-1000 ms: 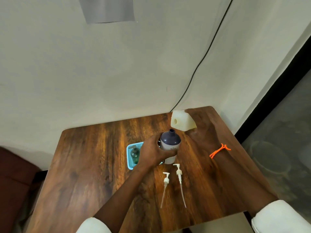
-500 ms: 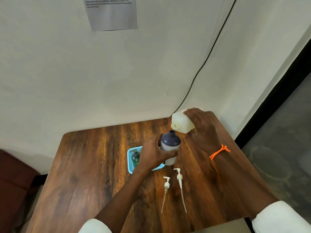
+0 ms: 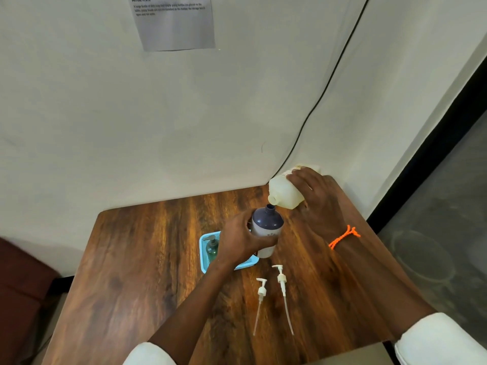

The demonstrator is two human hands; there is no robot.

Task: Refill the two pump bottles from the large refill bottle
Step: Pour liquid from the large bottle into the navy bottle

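Observation:
My left hand (image 3: 238, 239) grips a white pump bottle (image 3: 266, 227) with a dark blue shoulder and an open neck, standing on the wooden table (image 3: 147, 272). My right hand (image 3: 320, 198) holds the large cream refill bottle (image 3: 286, 193) tilted, its open mouth just above the pump bottle's neck. No liquid stream is visible. Two white pump heads with long dip tubes (image 3: 261, 299) (image 3: 282, 288) lie flat on the table in front of the bottle. A small green pump bottle (image 3: 212, 246) stands in a light blue basket (image 3: 204, 262), partly hidden by my left hand.
The table stands in a wall corner, with a black cable (image 3: 324, 93) running down the wall behind it. A printed sheet (image 3: 174, 22) is stuck high on the wall. Dark floor lies past the table's right edge (image 3: 434, 219). An orange band (image 3: 344, 237) circles my right wrist.
My right hand has tipped the refill bottle further over, bringing its mouth down close to the pump bottle's neck. My left hand has kept its grip on the pump bottle.

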